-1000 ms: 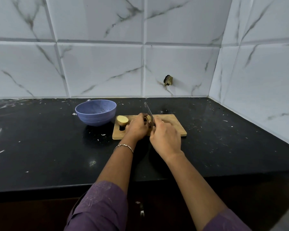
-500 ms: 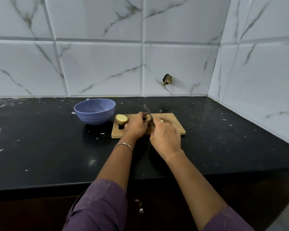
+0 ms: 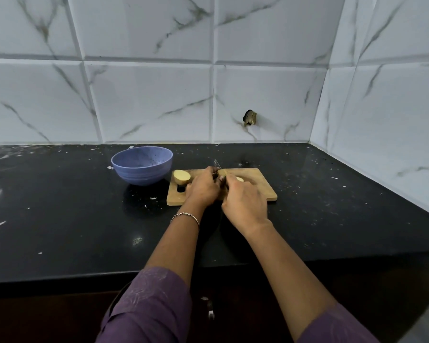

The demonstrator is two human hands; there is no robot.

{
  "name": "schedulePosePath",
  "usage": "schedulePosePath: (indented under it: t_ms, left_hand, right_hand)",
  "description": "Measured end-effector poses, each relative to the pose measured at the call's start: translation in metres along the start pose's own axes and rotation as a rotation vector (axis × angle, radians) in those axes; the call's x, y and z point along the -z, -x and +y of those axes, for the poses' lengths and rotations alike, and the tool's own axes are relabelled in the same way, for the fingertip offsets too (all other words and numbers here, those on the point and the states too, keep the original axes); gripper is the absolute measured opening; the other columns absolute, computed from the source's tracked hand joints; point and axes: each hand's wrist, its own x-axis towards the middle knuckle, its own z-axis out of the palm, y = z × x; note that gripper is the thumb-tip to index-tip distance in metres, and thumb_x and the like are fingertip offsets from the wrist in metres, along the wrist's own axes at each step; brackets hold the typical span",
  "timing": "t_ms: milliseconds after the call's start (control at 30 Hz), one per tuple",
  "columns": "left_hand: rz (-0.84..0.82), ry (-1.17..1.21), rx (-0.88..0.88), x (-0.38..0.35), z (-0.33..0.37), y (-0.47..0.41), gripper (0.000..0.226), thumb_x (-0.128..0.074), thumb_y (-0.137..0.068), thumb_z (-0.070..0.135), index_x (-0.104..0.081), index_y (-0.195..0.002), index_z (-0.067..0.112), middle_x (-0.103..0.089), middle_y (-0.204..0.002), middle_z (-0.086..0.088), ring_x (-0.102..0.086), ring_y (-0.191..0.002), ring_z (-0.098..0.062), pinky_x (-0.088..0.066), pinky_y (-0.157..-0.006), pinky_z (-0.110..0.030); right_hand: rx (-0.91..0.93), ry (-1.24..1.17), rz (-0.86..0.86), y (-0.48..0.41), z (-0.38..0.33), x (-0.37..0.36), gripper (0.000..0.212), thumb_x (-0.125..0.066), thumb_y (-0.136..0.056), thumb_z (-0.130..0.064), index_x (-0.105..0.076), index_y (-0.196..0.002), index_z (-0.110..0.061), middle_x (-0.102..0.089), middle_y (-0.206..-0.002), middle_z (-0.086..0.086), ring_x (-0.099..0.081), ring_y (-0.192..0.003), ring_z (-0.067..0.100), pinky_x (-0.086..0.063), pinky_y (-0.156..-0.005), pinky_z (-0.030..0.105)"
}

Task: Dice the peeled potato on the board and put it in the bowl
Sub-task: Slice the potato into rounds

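Glossy black stone counter (image 3: 72,231), flecked with pale crumbs, below white marble-veined wall tiles (image 3: 146,100). On it, flat rectangular wooden board (image 3: 263,186), slot handle at the left end. Just left of the board, round ribbed blue bowl (image 3: 124,169), speckled inside. Over the board's middle, left hand (image 3: 203,188) palm down, fingers curled round a pale potato piece (image 3: 222,172), pinning it to the wood. Close beside it, right hand (image 3: 244,206), fingers wrapped round a knife (image 3: 217,163), handle hidden, thin blade tip showing behind the piece. Smooth domed potato half (image 3: 181,177) at the board's left end, pale cut face upward. Small pale slice (image 3: 239,179) lying flat past the right knuckles. Thin metal bracelet (image 3: 185,215) on the left wrist.
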Motion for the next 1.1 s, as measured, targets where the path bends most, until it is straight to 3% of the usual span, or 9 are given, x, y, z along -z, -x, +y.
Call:
schedulePosePath:
  t_ms: [200,800,967,1100]
  left_hand:
    - [0.008,0.011,-0.022,0.000,-0.001,0.000,0.039,-0.050,-0.100,0.034,-0.049,-0.138,0.026,-0.060,-0.134,0.000,-0.052,-0.127,-0.023,-0.038,-0.106,-0.043]
    - [-0.003,-0.007,-0.020,0.002,-0.002,0.001,0.046,-0.045,-0.103,0.036,-0.040,-0.146,0.023,-0.057,-0.140,0.001,-0.048,-0.133,-0.022,-0.036,-0.109,-0.043]
    - [-0.030,-0.031,-0.041,0.003,-0.003,0.002,0.050,-0.051,-0.100,0.037,-0.038,-0.148,0.025,-0.054,-0.143,0.002,-0.045,-0.135,-0.021,-0.035,-0.109,-0.044]
    - [-0.023,-0.015,-0.040,0.004,-0.002,0.003,0.050,-0.053,-0.099,0.033,-0.040,-0.146,0.024,-0.056,-0.140,0.002,-0.048,-0.133,-0.019,-0.037,-0.108,-0.041]
  right_hand:
    - [0.003,0.010,-0.033,-0.004,0.002,-0.002,0.043,-0.054,-0.095,-0.011,-0.049,-0.136,-0.020,-0.069,-0.103,0.004,-0.064,-0.097,0.023,-0.040,-0.070,0.029]
    - [0.083,0.089,-0.013,0.010,0.006,-0.005,0.037,-0.048,-0.096,-0.009,-0.051,-0.132,-0.021,-0.067,-0.099,0.001,-0.064,-0.090,0.020,-0.041,-0.066,0.030]
    - [0.044,0.051,0.000,0.010,0.006,-0.004,0.041,-0.051,-0.097,-0.013,-0.048,-0.137,-0.021,-0.068,-0.101,0.001,-0.065,-0.093,0.020,-0.040,-0.066,0.029]
    - [0.066,0.074,-0.029,0.005,0.004,-0.003,0.035,-0.049,-0.097,-0.011,-0.053,-0.131,-0.020,-0.068,-0.100,0.001,-0.065,-0.091,0.020,-0.039,-0.064,0.030]
